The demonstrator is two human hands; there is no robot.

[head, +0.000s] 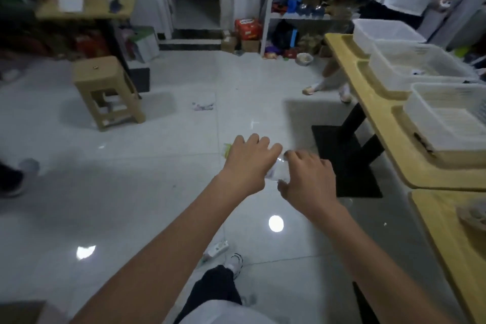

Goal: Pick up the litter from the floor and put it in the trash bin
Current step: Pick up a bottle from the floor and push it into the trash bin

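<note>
Both my hands are stretched out in front of me over the tiled floor (157,179), holding a clear plastic bottle (277,172) between them. My left hand (247,163) wraps over the bottle's left part, where a green end (226,149) sticks out past the fingers. My right hand (307,179) grips the bottle's right end with curled fingers. A crumpled piece of paper (202,106) lies on the floor farther ahead. A small white item (217,248) lies on the floor by my shoe (235,263). No trash bin is in view.
A tan plastic stool (107,92) stands at the left. A long yellow table (381,123) with white baskets (420,68) runs along the right, on a black base (347,155). Shelves (302,16) and boxes line the back wall. Other people stand at the back right and far left.
</note>
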